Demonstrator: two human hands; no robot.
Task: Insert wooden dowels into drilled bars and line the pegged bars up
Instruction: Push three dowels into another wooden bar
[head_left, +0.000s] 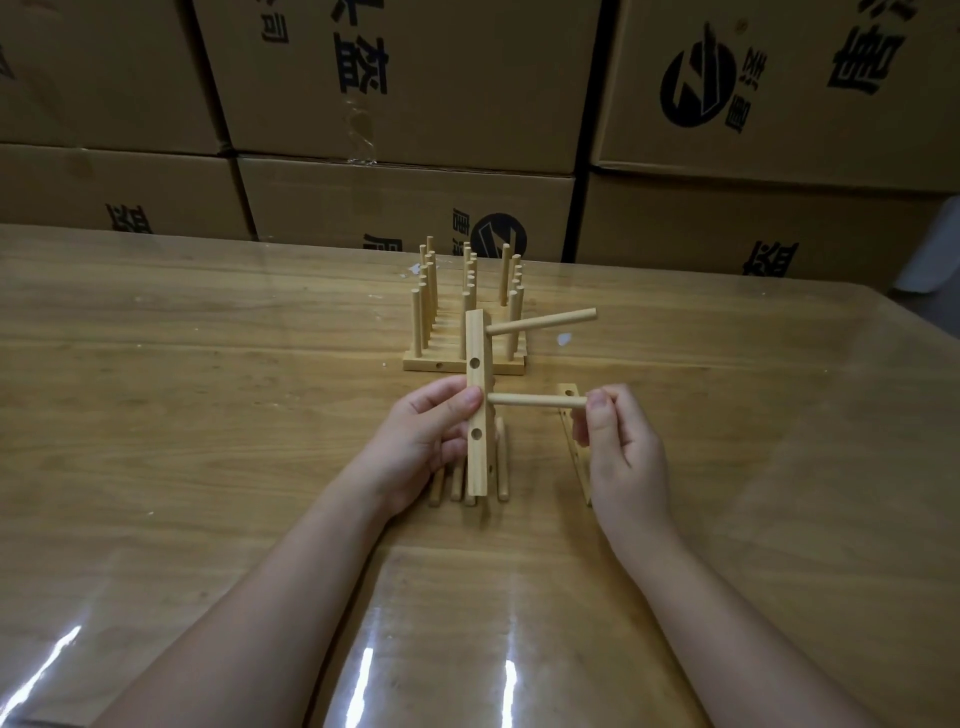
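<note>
The left hand (431, 434) grasps an upright pale wooden bar with drilled holes (477, 410). The right hand (621, 447) pinches a pale round wooden dowel (537, 400), its other end at the bar's side. Behind, finished pegged bars (465, 317) stand in a row on the wooden table (208, 364).

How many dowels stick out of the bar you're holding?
2. The upper dowel juts right from near the top of the bar; the lower dowel is at mid-bar, its end pinched by the right hand.
</note>
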